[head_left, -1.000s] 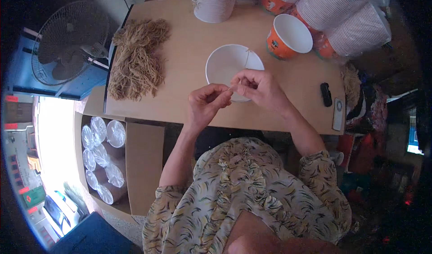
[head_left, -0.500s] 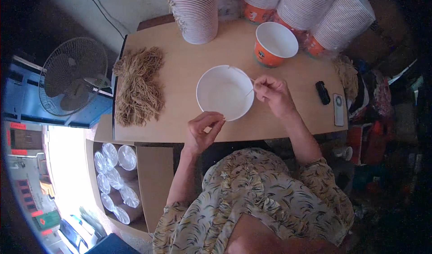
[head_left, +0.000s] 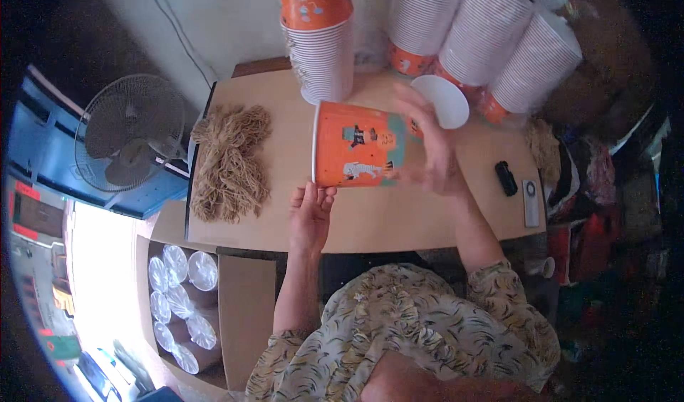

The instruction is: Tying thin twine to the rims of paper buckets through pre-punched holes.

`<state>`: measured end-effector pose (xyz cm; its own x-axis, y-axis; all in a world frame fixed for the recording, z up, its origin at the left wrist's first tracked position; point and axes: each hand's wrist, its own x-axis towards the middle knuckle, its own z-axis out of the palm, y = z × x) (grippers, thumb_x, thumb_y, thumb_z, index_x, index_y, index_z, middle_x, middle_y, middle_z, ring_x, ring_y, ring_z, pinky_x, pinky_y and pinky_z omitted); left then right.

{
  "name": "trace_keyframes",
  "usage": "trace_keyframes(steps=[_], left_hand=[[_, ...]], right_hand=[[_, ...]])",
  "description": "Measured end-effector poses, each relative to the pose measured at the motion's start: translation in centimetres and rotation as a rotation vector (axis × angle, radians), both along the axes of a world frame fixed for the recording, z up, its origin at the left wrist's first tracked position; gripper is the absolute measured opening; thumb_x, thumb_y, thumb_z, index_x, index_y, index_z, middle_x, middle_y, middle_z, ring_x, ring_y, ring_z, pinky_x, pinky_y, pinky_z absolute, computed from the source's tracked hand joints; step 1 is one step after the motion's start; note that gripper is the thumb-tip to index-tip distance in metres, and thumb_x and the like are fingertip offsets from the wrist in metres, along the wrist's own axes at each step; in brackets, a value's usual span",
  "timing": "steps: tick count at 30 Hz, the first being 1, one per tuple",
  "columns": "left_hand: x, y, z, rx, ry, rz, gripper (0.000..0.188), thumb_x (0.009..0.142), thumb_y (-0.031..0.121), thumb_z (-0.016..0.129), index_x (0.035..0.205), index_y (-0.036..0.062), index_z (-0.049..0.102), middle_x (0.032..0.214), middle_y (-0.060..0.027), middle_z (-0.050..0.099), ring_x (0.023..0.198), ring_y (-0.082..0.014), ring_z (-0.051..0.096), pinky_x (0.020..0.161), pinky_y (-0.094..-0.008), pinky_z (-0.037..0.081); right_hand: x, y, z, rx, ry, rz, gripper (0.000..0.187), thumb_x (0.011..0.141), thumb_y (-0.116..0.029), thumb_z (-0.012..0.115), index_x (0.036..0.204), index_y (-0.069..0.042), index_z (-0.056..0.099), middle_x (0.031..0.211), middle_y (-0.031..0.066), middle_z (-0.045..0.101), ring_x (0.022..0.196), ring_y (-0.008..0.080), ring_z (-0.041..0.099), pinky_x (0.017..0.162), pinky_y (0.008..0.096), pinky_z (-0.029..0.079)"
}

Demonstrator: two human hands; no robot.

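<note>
An orange paper bucket [head_left: 356, 145], printed with small white and teal figures, lies tipped on its side above the table [head_left: 399, 217], its white rim at nine o'clock. The left hand [head_left: 311, 213] props its lower edge from six o'clock, fingers pressed together. The right hand [head_left: 431, 145] cups the base at three o'clock, fingers spread. A bundle of tan strings [head_left: 229, 161] lies at nine o'clock.
</note>
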<state>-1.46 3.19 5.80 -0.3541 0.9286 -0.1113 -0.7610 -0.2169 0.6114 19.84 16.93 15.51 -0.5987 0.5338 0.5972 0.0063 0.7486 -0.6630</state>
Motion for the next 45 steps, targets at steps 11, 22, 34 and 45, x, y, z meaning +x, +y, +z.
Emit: trace_keyframes(steps=[11,22,34,45], left_hand=[[-0.9,3.6,1.6,0.193,-0.276,-0.199,0.009,0.101,0.016,0.058,0.107,0.0089,0.06,0.097,-0.0049,0.068,0.091,-0.0189,0.068,0.085,-0.0282,0.057],[-13.9,18.3,15.7,0.647,-0.532,-0.503,0.012,0.099,0.007,0.052,0.108,-0.0004,0.055,0.079,0.0011,0.056,0.056,-0.0045,0.046,0.046,-0.0178,0.039],[-19.1,34.3,18.4,0.579,-0.413,-0.408,0.023,0.099,0.006,0.045,0.117,-0.0016,0.058,0.07,-0.0015,0.061,0.054,-0.0073,0.057,0.048,-0.0174,0.052],[-22.5,37.5,8.6,0.469,-0.302,-0.566,0.019,0.1,0.005,0.047,0.108,-0.0054,0.061,0.092,-0.0123,0.069,0.081,-0.0181,0.068,0.073,-0.0278,0.058]], right_hand=[[-0.5,2.9,-0.2,-0.185,0.118,0.099,0.143,0.055,-0.047,0.096,0.157,0.0,0.008,0.161,0.0158,0.02,0.147,0.0284,0.027,0.12,0.0443,0.025],[-2.8,11.5,19.0,0.509,-0.013,-0.147,0.123,0.053,-0.043,0.093,0.154,-0.008,0.033,0.153,0.0103,0.04,0.135,0.0256,0.045,0.106,0.0399,0.043],[-12.9,22.4,29.3,0.461,-0.486,-0.232,0.124,0.065,-0.06,0.085,0.154,0.001,0.025,0.154,0.0251,0.035,0.143,0.0341,0.036,0.115,0.0411,0.035],[-17.9,24.6,23.7,0.166,-0.455,-0.196,0.093,0.082,-0.065,0.068,0.153,-0.015,0.038,0.153,0.0161,0.042,0.14,0.0347,0.041,0.114,0.0504,0.035]])
